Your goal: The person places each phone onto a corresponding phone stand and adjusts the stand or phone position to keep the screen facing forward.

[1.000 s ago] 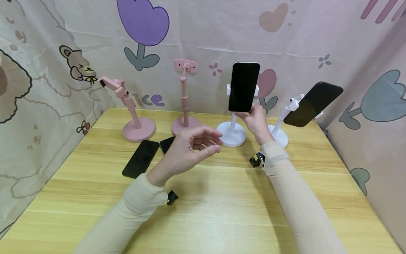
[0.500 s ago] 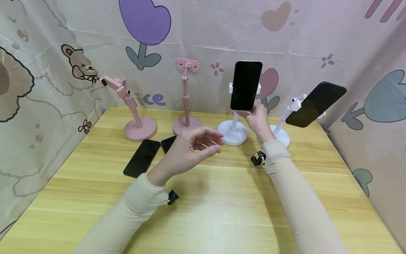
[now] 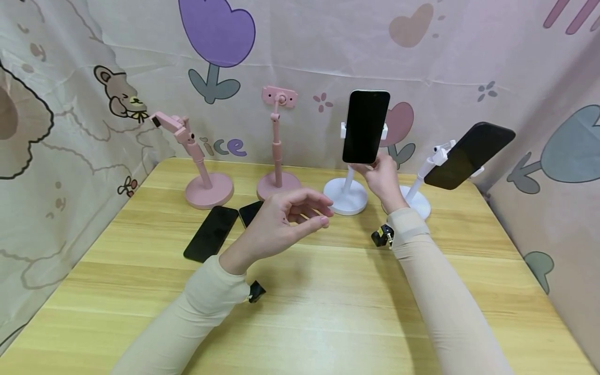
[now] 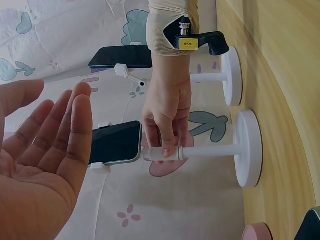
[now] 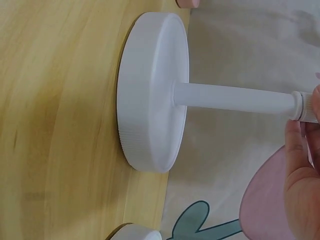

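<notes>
My right hand (image 3: 385, 180) pinches the pole of a white phone stand (image 3: 346, 197) just below its clamp, between thumb and fingers. In the left wrist view that white pole (image 4: 210, 151) runs from the hand to a round base. A phone (image 3: 366, 126) with a dark screen sits upright in the stand's clamp. My left hand (image 3: 287, 221) hovers over the table with fingers relaxed and slightly bent, holding nothing. Under and behind it, a phone (image 3: 248, 212) lies partly hidden. Another dark phone (image 3: 211, 233) lies flat to its left.
Two pink phone stands (image 3: 209, 190) (image 3: 278, 183) without phones stand at the back left. At the right, a second white stand (image 3: 419, 203) holds a tilted black phone (image 3: 470, 155). A patterned cloth (image 3: 319, 47) hangs behind the wooden table (image 3: 309, 323).
The whole head view has shifted slightly, so everything appears a little further right. Both hands keep the same pose, the right one on the white pole.
</notes>
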`<control>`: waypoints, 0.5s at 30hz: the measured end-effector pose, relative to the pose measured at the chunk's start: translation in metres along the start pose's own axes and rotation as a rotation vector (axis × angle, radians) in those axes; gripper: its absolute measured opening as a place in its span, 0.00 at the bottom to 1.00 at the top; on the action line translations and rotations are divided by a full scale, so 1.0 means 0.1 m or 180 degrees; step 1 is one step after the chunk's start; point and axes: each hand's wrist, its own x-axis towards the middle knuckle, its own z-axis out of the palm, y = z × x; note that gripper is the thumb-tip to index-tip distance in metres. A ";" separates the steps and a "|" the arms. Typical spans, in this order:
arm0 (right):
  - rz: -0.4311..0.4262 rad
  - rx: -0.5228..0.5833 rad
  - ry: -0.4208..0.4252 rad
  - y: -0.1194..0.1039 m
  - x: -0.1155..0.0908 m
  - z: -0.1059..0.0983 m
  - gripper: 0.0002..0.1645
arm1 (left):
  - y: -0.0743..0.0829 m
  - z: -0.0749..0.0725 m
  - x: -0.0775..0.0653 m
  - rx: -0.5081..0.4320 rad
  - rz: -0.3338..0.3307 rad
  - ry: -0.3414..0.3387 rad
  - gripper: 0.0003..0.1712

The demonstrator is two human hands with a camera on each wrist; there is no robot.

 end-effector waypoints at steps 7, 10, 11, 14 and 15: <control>0.0090 0.0001 -0.0039 -0.02 -0.01 -0.01 0.18 | 0.00 0.01 -0.01 0.0018 -0.0007 -0.0017 0.14; 0.0116 0.0031 -0.0058 -0.03 -0.01 -0.02 0.18 | 0.01 0.01 -0.01 0.0024 -0.0011 -0.0020 0.14; 0.0124 0.0043 -0.0067 -0.04 -0.01 -0.02 0.18 | 0.01 0.01 -0.01 0.0029 -0.0012 -0.0021 0.14; 0.0165 0.0082 -0.0079 -0.04 -0.01 -0.03 0.18 | 0.01 0.01 -0.01 0.0047 -0.0020 -0.0025 0.13; 0.0163 0.0069 -0.0065 -0.04 -0.01 -0.03 0.17 | 0.01 0.01 0.00 0.0052 -0.0020 -0.0029 0.13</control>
